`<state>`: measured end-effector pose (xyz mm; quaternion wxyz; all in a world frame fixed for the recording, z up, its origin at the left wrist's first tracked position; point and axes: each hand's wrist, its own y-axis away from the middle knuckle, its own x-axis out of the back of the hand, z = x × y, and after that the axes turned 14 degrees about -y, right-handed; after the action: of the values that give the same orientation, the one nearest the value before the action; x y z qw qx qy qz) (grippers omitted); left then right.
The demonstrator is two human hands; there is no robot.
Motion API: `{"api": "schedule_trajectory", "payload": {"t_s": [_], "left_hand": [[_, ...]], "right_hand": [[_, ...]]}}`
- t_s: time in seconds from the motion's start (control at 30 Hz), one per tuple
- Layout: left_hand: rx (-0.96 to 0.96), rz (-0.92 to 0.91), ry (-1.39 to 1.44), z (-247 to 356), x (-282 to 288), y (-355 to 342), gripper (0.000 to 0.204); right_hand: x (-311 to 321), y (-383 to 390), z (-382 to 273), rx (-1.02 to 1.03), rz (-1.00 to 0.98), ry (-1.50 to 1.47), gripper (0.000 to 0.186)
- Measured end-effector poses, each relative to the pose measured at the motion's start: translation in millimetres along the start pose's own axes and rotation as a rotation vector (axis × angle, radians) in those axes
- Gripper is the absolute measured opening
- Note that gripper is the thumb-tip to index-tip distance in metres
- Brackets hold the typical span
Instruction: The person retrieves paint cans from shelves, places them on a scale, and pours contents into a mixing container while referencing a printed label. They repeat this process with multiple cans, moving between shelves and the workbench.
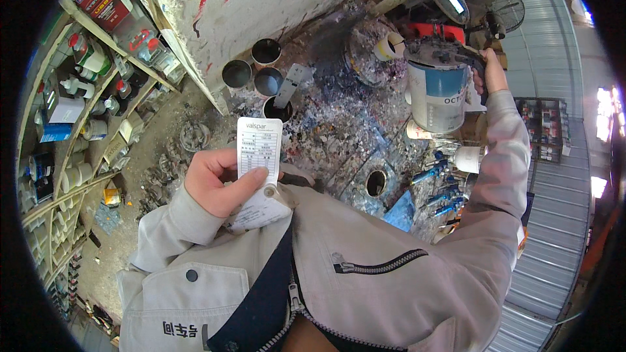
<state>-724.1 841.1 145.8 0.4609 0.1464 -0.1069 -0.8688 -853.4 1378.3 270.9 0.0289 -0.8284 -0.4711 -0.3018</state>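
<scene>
Corrugated wall point(554, 182) right of right fingers point(478, 80), open cans point(268, 82) beyond left fingers point(225, 157). Outstretched right hand point(494, 73) curls tight round paint can point(437, 94) handle point(475, 60); left hand point(218, 185) pinches white card point(259, 145).

Tall, pale wooden shelving with curving boards point(70, 197) is filling the left side of the frame, while a worn grey floor, concrete by its look, point(130, 221) is stretching below and beside it toward the lower left. A large off-white panel streaked with red and dark paint point(261, 0) is standing at the upper centre, and a dark work surface crusted with multicoloured splatters point(332, 150) is spreading across the middle. Along the right, a silvery-grey ribbed metal wall point(554, 221) is bending with the lens, and glaring white daylight point(608, 114) is showing beyond it at the far right edge.
</scene>
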Motion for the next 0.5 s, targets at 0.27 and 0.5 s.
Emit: {"api": "schedule_trajectory", "payload": {"t_s": [0.27,0.5], "left_hand": [[0.011,0.007,-0.028,3.5,2.4,0.3,0.021],[-0.019,0.029,-0.055,7.1,1.9,1.0,0.021]], "right_hand": [[-5.8,3.5,-7.6,-0.015,0.110,0.203,0.081],[-6.9,4.1,-9.5,-0.039,0.086,0.223,0.080]]}}
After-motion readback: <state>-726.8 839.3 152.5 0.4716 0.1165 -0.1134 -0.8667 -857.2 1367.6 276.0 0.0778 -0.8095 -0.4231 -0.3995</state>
